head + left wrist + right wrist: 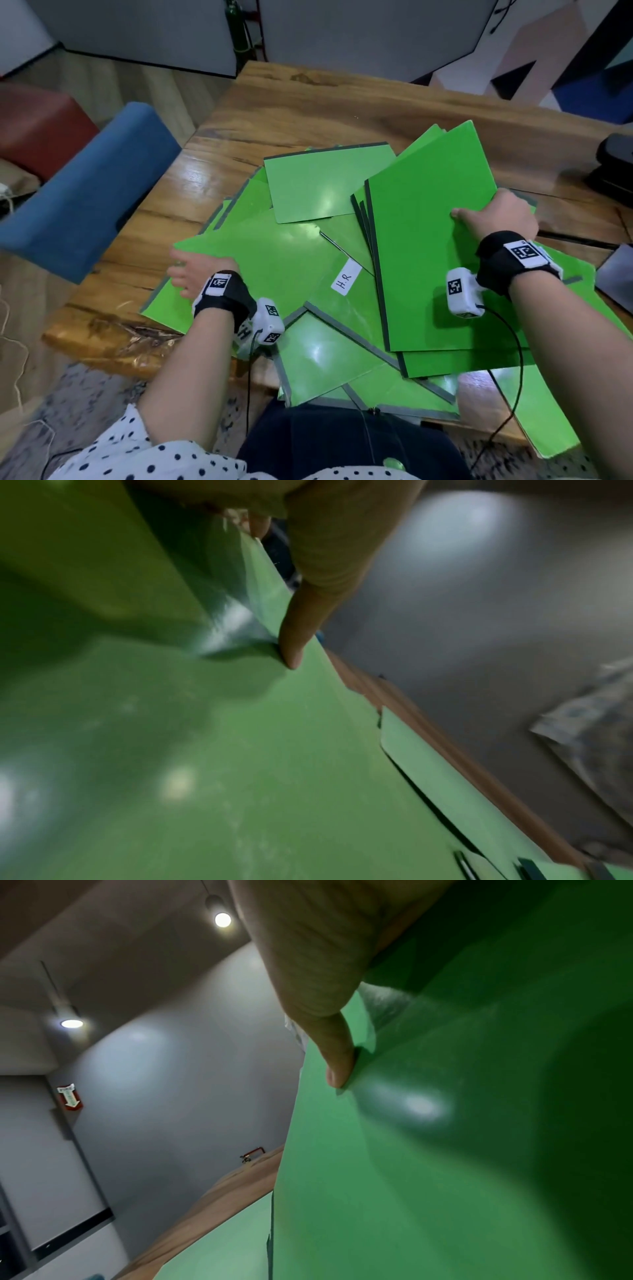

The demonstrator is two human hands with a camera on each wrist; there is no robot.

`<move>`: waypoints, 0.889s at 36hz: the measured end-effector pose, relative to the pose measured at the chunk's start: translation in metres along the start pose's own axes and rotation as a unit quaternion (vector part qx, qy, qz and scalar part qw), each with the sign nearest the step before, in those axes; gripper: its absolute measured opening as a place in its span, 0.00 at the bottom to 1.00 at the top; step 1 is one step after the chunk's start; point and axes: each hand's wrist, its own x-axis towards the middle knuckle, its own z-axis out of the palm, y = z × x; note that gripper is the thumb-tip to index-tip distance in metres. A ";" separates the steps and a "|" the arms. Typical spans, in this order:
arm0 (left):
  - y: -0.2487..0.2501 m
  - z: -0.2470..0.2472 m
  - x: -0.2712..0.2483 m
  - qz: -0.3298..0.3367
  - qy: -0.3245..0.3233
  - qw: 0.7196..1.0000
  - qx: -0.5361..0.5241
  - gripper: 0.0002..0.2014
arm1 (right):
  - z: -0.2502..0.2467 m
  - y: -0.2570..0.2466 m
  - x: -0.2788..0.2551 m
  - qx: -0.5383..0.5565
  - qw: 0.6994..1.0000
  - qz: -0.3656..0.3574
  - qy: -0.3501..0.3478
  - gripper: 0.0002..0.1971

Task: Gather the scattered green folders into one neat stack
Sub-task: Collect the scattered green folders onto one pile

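My left hand [202, 274] pinches the corner of a loose folder [260, 260] at the counter's [308, 102] left edge. The rest of the pile sprawls rightward, where my right hand [496, 216] grips the half-built stack [428, 257], its long axis running away from me.

Office: partition panels [144, 34], folders [329, 185], table [308, 106].
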 end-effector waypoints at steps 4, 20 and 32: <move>0.016 -0.009 -0.011 0.114 0.033 0.992 0.033 0.50 | -0.004 -0.004 0.000 -0.010 1.000 -0.013 0.003 0.29; 0.082 -0.066 -0.032 0.278 0.063 0.958 0.023 0.21 | -0.018 -0.016 0.000 -0.083 0.994 -0.074 0.022 0.28; 0.132 -0.103 -0.074 0.468 0.046 0.880 0.063 0.17 | -0.019 -0.018 0.000 -0.090 0.993 -0.069 0.020 0.28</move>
